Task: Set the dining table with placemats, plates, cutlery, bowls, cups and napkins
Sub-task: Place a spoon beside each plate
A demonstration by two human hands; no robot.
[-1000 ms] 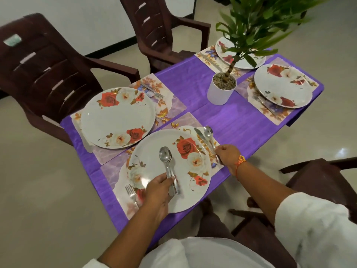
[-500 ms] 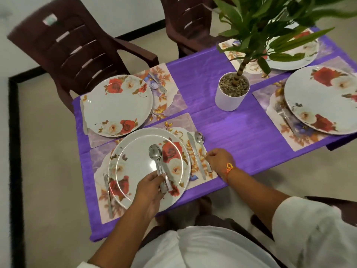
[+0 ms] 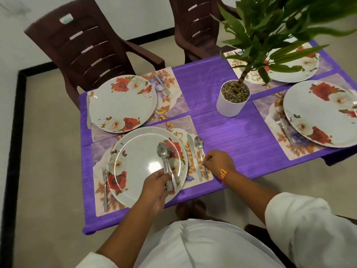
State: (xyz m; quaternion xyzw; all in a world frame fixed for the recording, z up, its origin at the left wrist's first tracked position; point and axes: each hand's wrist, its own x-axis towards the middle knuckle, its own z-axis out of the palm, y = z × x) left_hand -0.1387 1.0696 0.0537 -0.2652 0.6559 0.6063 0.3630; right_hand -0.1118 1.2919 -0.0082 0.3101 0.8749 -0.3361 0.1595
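Observation:
My left hand (image 3: 157, 183) grips a small stack of steel spoons (image 3: 163, 151) by the handles, above the near floral plate (image 3: 139, 161). That plate lies on a floral placemat (image 3: 98, 149) with a fork (image 3: 104, 188) at its left. To the plate's right lie a knife (image 3: 193, 155) and a single spoon (image 3: 199, 143). My right hand (image 3: 217, 161), fingers curled, touches that spoon's handle at the placemat's edge; whether it pinches it is unclear.
The purple table (image 3: 231, 138) carries three more plates on placemats: far left (image 3: 121, 102), right (image 3: 320, 113), far right (image 3: 295, 68). A white potted plant (image 3: 232, 98) stands mid-table. Two brown chairs (image 3: 87, 49) stand beyond; another is near my right side.
The view has shifted left and closer. My right hand has drawn back a little along the laid spoon's handle. My left hand still holds the spoons over the plate.

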